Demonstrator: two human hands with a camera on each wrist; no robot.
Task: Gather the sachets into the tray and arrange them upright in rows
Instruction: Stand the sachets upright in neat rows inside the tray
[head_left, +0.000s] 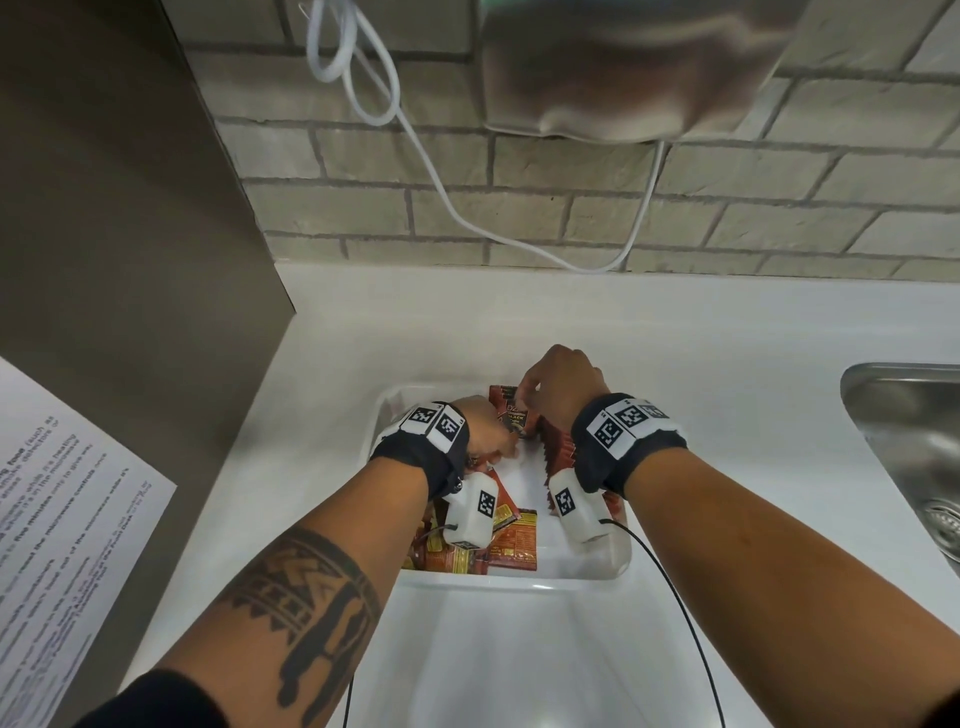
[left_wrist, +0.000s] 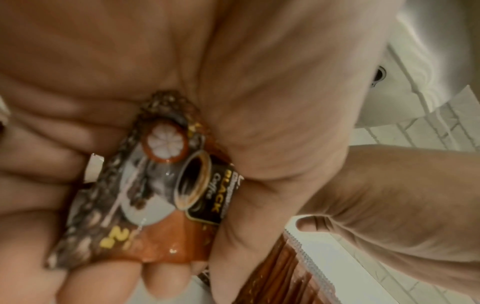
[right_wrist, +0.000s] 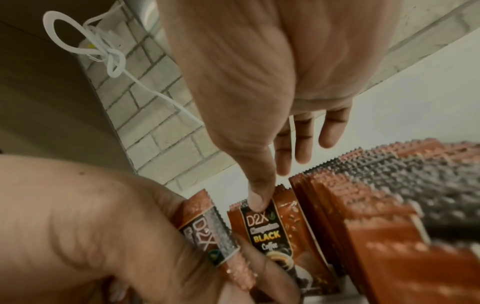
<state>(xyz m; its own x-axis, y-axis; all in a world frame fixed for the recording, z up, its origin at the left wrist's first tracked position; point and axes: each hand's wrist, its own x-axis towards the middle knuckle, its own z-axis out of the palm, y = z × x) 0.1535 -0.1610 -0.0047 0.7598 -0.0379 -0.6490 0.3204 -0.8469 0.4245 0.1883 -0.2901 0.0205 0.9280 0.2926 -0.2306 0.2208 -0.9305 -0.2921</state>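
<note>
The left hand (left_wrist: 182, 61) holds a sachet (left_wrist: 155, 195) tight in its grip. The right hand (right_wrist: 259, 82) pinches another sachet (right_wrist: 275, 234) by its top, beside the standing row (right_wrist: 389, 205) in the white tray (head_left: 519, 584) on the surface (head_left: 727, 415).

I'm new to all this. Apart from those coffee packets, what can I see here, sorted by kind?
Hands: 2, the left hand and the right hand
Tray: 1
Sink: 1
Printed sheet: 1
Total: 5
The sachets are packed and overlapping, so I cannot count them.
</note>
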